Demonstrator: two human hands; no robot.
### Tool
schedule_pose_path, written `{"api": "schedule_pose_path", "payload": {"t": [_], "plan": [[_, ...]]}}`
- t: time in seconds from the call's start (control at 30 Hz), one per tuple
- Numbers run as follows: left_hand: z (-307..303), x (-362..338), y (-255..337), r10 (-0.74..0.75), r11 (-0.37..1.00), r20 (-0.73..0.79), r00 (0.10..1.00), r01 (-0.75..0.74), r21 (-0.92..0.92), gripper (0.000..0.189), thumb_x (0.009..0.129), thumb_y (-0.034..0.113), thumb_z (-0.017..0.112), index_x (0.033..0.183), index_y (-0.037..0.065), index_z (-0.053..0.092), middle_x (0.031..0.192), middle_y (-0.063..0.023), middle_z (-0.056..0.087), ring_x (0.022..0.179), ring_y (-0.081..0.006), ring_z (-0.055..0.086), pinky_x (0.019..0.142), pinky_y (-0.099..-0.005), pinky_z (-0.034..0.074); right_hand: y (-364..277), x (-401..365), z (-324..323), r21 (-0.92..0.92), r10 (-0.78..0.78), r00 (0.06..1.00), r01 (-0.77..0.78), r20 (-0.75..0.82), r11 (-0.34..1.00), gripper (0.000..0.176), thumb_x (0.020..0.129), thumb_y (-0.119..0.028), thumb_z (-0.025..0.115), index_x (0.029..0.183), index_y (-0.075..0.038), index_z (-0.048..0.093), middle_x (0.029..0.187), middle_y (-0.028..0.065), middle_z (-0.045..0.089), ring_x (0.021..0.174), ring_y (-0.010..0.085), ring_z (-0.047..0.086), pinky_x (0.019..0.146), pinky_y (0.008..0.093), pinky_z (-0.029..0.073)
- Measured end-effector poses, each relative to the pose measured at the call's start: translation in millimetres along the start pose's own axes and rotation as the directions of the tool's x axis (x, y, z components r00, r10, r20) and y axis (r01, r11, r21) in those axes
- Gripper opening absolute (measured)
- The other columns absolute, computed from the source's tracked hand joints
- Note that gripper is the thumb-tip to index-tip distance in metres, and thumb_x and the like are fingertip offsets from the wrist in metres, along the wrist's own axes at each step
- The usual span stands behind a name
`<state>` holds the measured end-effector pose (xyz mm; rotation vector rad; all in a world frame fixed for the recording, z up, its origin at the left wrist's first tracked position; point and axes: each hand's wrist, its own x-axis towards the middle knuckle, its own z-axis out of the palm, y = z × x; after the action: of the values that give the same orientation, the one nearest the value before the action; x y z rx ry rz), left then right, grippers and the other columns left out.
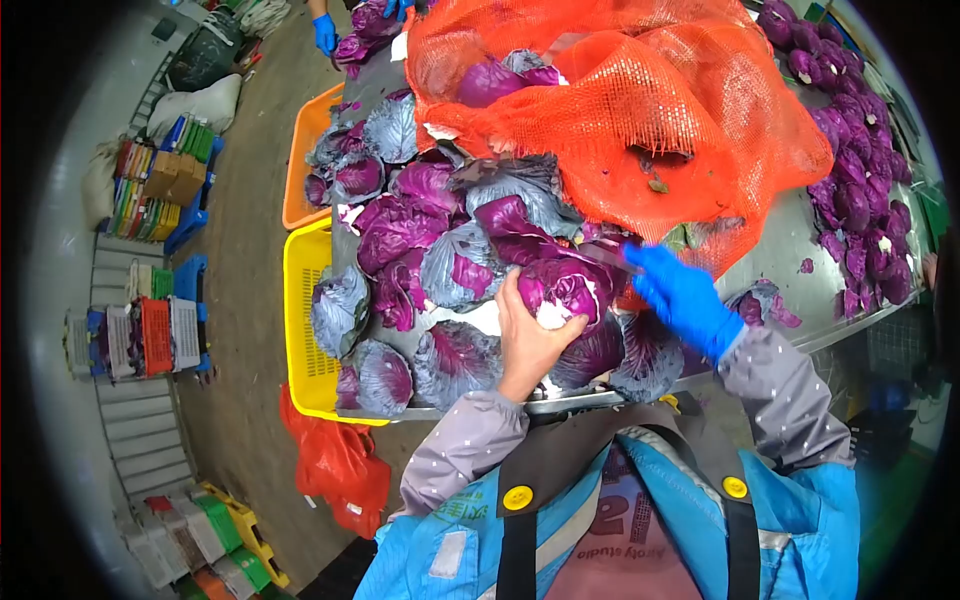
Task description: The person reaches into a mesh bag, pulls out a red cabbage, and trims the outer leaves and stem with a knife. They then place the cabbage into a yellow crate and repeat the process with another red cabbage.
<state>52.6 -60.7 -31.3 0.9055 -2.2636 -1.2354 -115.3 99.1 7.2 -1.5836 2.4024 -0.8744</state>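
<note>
My bare left hand [530, 335] is wrapped round the near left side of a red cabbage [565, 285], whose pale cut stem end faces me. In my blue-gloved right hand [685, 300] is a knife [607, 257]; its blade lies along the far top side of the cabbage. The handle is hidden inside the glove. Loose outer cabbage leaves [457, 365], purple and grey-blue, are spread around both hands on the metal table [468, 319].
An orange-red mesh sack [640, 110] covers the far middle. Trimmed cabbages [855, 160] are heaped at right. Yellow [305, 350] and orange [300, 165] crates stand at the left edge. A co-worker's blue-gloved hand [325, 35] shows at the top.
</note>
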Motion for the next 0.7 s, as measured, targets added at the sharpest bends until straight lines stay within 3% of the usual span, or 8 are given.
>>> {"api": "schedule_pose_path", "payload": {"t": [0.1,0.3,0.43,0.5,0.53,0.63,0.67,0.7], "plan": [[2.4,-0.6,0.9,0.027,0.998,0.012,1.0,-0.028,0.057,0.098,0.059,0.029,0.083,0.134,0.0,0.028,0.126,-0.0226,0.037,0.12,-0.0364,0.04,0.102,-0.0417,0.034,-21.5,-6.4,-6.4,-0.167,0.047,0.929,0.016,0.367,0.986,0.026,0.089,-0.028,0.053,0.111,-0.014,0.055,0.094,0.0135,0.061,0.072,0.0344,0.063,0.057,0.0437,0.049],[7.3,-6.0,1.4,0.144,0.98,-0.016,0.989,-0.14,0.14,0.101,0.055,0.03,0.083,0.134,-0.001,0.028,0.13,-0.0244,0.035,0.12,-0.0418,0.038,0.1,-0.0462,0.035,-15.4,-0.7,-10.7,-0.325,-0.009,0.955,0.11,0.298,0.939,0.016,0.088,-0.027,0.054,0.091,-0.011,0.052,0.078,0.0118,0.058,0.064,0.0335,0.061,0.049,0.044,0.046],[7.0,-5.5,4.5,0.133,0.983,0.007,0.991,-0.133,0.124,0.1,0.055,0.029,0.084,0.133,-0.002,0.029,0.128,-0.024,0.034,0.121,-0.0413,0.037,0.102,-0.0457,0.033,9.0,18.0,-17.2,-0.332,-0.076,0.947,0.184,0.313,0.925,0.018,0.088,-0.027,0.055,0.096,-0.011,0.056,0.082,0.012,0.061,0.067,0.0339,0.062,0.053,0.0428,0.048],[6.0,-16.1,11.5,0.204,0.964,0.041,0.978,-0.208,0.165,0.099,0.054,0.028,0.084,0.133,-0.001,0.03,0.129,-0.0241,0.034,0.121,-0.0419,0.037,0.101,-0.0465,0.034,36.7,35.6,-17.2,-0.08,0.125,0.949,-0.154,-0.289,0.985,0.024,0.088,-0.029,0.056,0.104,-0.012,0.059,0.089,0.0125,0.064,0.073,0.0339,0.063,0.058,0.041,0.051],[8.2,-21.2,12.3,0.265,0.943,0.039,0.963,-0.267,0.198,0.098,0.054,0.027,0.084,0.132,0.0,0.031,0.129,-0.0241,0.034,0.12,-0.0419,0.038,0.101,-0.0466,0.034,37.0,39.7,-18.9,-0.078,0.12,0.951,-0.148,-0.285,0.986,0.024,0.088,-0.029,0.056,0.104,-0.012,0.059,0.089,0.0125,0.064,0.073,0.0339,0.063,0.058,0.041,0.051],[8.9,-17.7,13.2,0.203,0.966,0.031,0.979,-0.205,0.159,0.099,0.054,0.026,0.083,0.133,0.0,0.03,0.13,-0.0237,0.034,0.121,-0.0415,0.037,0.101,-0.0466,0.033,9.8,34.5,-22.7,-0.04,-0.062,0.998,0.061,-0.03,0.997,0.029,0.088,-0.031,0.056,0.11,-0.013,0.06,0.095,0.0128,0.064,0.08,0.0332,0.063,0.066,0.0417,0.051],[8.9,-15.0,11.2,0.177,0.974,0.029,0.984,-0.179,0.142,0.099,0.054,0.025,0.083,0.134,0.0,0.029,0.13,-0.0236,0.033,0.122,-0.0411,0.036,0.102,-0.0467,0.033,-19.4,29.4,-26.9,-0.061,0.028,0.981,-0.016,0.194,0.998,0.029,0.089,-0.033,0.054,0.109,-0.014,0.06,0.094,0.0135,0.064,0.079,0.0334,0.063,0.065,0.042,0.05],[9.7,-13.2,11.6,0.176,0.975,0.023,0.984,-0.177,0.132,0.099,0.054,0.025,0.083,0.134,0.0,0.029,0.13,-0.0236,0.033,0.122,-0.0411,0.036,0.102,-0.0467,0.033,-19.4,18.8,-13.4,-0.085,-0.039,0.972,0.06,0.232,0.995,0.026,0.089,-0.034,0.053,0.104,-0.014,0.06,0.09,0.0135,0.062,0.076,0.0337,0.062,0.061,0.043,0.049]]}}
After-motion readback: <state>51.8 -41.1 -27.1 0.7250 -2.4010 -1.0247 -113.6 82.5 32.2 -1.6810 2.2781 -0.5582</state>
